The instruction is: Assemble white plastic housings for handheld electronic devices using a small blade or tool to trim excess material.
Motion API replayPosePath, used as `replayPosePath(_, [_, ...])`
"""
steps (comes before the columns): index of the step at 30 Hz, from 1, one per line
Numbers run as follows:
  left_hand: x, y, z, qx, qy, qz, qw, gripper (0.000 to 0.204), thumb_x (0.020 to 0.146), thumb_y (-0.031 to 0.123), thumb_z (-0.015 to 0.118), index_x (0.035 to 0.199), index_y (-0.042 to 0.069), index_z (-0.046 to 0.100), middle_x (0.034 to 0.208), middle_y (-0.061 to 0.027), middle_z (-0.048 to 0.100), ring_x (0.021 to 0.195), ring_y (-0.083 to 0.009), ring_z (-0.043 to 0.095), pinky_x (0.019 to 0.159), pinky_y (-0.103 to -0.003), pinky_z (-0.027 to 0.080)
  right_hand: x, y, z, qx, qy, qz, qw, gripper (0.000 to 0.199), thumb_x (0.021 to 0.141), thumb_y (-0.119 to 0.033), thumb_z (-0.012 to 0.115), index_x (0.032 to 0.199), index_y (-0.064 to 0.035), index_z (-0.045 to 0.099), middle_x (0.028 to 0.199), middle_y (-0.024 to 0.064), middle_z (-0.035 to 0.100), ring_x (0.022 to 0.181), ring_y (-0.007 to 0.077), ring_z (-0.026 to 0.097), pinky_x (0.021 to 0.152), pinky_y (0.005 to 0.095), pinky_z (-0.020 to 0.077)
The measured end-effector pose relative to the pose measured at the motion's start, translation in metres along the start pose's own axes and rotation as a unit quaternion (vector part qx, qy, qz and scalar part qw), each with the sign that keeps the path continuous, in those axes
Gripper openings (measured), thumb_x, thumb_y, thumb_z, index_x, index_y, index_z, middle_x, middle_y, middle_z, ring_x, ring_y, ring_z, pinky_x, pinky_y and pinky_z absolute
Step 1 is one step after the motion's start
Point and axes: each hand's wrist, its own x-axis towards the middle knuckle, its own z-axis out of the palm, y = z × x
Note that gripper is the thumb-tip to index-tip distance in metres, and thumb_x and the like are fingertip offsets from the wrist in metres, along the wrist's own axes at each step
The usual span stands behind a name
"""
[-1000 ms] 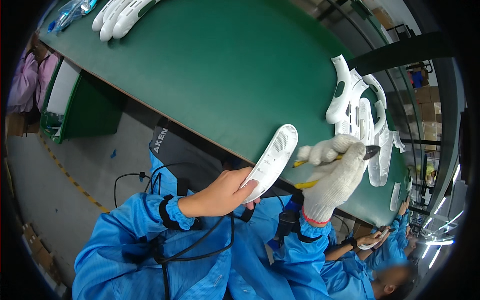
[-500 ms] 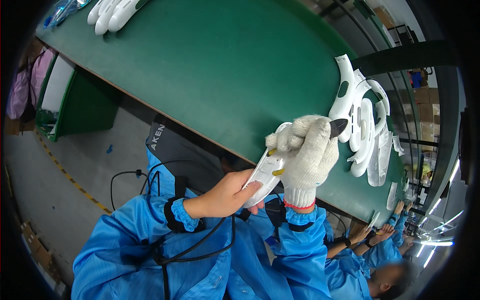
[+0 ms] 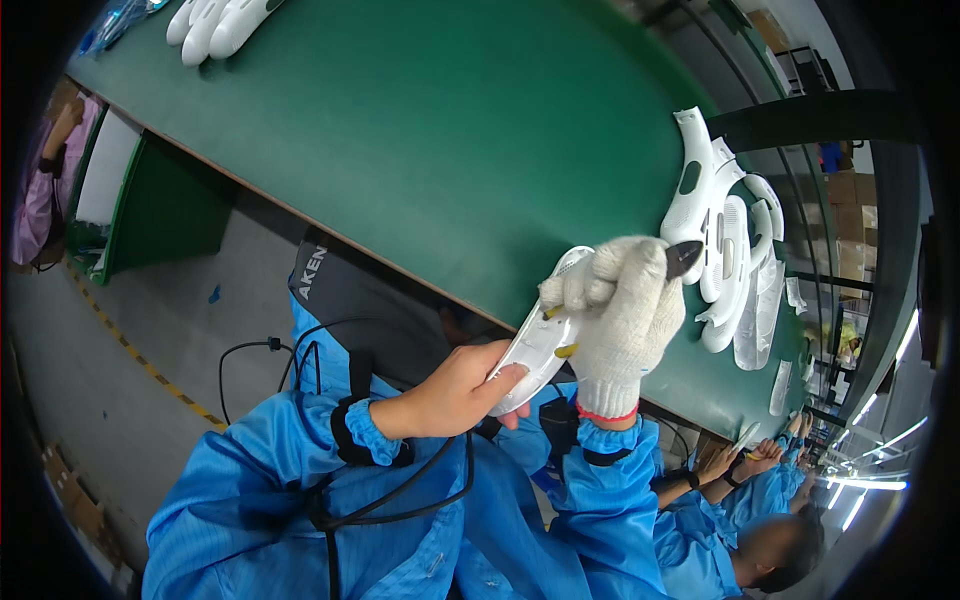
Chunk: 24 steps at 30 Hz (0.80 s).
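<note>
My bare left hand (image 3: 455,392) grips the lower end of a long white plastic shell (image 3: 538,355), thumb on its inner face. The shell is tilted at the near edge of the green table, hollow side up. My right hand (image 3: 630,305), in a white knit glove with a red cuff edge, is closed over the shell's upper part. It holds a hand tool (image 3: 684,260) whose dark end juts out on the right; yellow parts show beside the shell. The glove hides the rest of the tool, so its exact kind is unclear.
Several white plastic shells (image 3: 690,190) lie at the table's right side, more (image 3: 225,28) at the far left. A green bin (image 3: 165,210) stands left of the green table (image 3: 420,130). Co-workers' hands (image 3: 745,465) work at lower right. A black cable (image 3: 400,508) crosses my lap.
My gloved right hand has shifted slightly right, with the tool still in it. The shell has turned a little in my left hand. At far left, a person's arm has come into view.
</note>
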Motion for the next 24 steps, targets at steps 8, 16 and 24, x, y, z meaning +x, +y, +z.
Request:
replayPosePath(8, [0.0, 0.005, -0.001, 0.03, 0.002, 0.016, 0.999, 0.028, 0.105, 0.014, 0.041, 0.121, -0.006, 0.053, 0.084, -0.0102, 0.068, 0.068, -0.0138, 0.068, 0.065, -0.028, 0.055, 0.001, -0.001, 0.005, 0.047, -0.009, -0.002, 0.999, 0.028, 0.104, -0.025, 0.052, 0.098, 0.002, 0.055, 0.079, 0.0109, 0.063, 0.06, 0.0188, 0.064, 0.054, 0.0302, 0.0517])
replayPosePath(16, [-0.011, 0.006, 0.004, 0.378, 0.088, 0.147, 0.91, 0.038, 0.097, 0.008, 0.053, 0.132, -0.005, 0.048, 0.087, -0.0195, 0.066, 0.071, -0.0298, 0.069, 0.061, -0.037, 0.054, 0.002, -0.04, -0.008, 0.03, 0.013, -0.114, 0.993, 0.041, 0.107, -0.034, 0.043, 0.087, 0.0005, 0.052, 0.062, 0.0052, 0.049, 0.049, 0.019, 0.052, 0.048, 0.0388, 0.0515])
replayPosePath(24, [-0.025, 0.04, 0.023, 0.673, 0.15, 0.247, 0.681, 0.075, 0.077, 0.01, 0.074, 0.144, -0.004, 0.044, 0.079, -0.0095, 0.058, 0.061, -0.021, 0.057, 0.052, -0.034, 0.046, -0.015, -0.015, -0.049, -0.091, 0.042, -0.073, 0.992, 0.055, 0.095, -0.04, 0.061, 0.127, 0.0051, 0.057, 0.108, 0.0177, 0.069, 0.093, 0.022, 0.067, 0.084, 0.0325, 0.0534])
